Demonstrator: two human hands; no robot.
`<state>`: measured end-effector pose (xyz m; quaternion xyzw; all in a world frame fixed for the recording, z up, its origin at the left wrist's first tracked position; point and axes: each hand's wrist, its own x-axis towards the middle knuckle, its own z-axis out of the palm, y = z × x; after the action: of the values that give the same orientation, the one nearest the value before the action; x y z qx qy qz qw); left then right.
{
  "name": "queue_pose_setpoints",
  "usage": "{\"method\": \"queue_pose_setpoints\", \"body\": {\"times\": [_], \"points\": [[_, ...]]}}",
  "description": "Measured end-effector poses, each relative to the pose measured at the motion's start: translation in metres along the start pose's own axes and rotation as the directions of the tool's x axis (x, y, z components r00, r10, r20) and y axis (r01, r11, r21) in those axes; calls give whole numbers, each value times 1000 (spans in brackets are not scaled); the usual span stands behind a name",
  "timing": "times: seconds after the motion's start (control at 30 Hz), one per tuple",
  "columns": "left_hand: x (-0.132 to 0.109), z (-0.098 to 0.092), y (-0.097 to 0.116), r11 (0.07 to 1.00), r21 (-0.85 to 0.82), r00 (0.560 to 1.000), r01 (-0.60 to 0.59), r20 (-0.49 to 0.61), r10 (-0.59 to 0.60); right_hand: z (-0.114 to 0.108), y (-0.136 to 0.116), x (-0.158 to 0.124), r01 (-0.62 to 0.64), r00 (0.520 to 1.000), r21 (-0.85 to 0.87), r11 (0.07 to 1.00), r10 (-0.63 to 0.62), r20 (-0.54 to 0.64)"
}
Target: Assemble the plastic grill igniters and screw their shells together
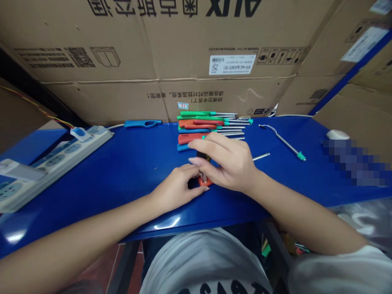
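Head cam, going left to right: white power strip on the blue table, then a blue lighter-shaped handle lying at the back by the cardboard. Left hand has thumb and fingers pinched on an orange-red piece near the front edge. Pile of colorful handles sits behind it. Right hand is curled around some dark thing, mostly hidden, right above that piece. Further right, a loose metal tube with a teal end.

- Glossy and smooth across the flat blue worktop
- Matt cardboard over the broad brown printed panel
- Smooth plastic on long red, green and blue handles
- Shiny metal along slim silver tubes
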<state>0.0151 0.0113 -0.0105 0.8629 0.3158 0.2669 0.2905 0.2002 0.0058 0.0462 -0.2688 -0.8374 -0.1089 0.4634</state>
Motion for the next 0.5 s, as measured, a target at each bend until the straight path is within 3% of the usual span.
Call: {"method": "queue_pose_setpoints", "body": {"times": [0.13,0.23,0.4,0.5], "points": [[0,-1,0,1000,18,1000,-7,20,7,-5,7,3,-178,969,369,912,98,226],[0,-1,-1,1000,18,1000,3,29,-3,-9,13,5,-253,949,500,828,111,296],[-2,1,-2,1000,12,1000,-11,3,11,-9,14,5,-75,983,441,895,-7,182],[-2,2,-2,999,23,999,-29,-22,29,-7,7,4,12,981,386,922,-84,172]]}}
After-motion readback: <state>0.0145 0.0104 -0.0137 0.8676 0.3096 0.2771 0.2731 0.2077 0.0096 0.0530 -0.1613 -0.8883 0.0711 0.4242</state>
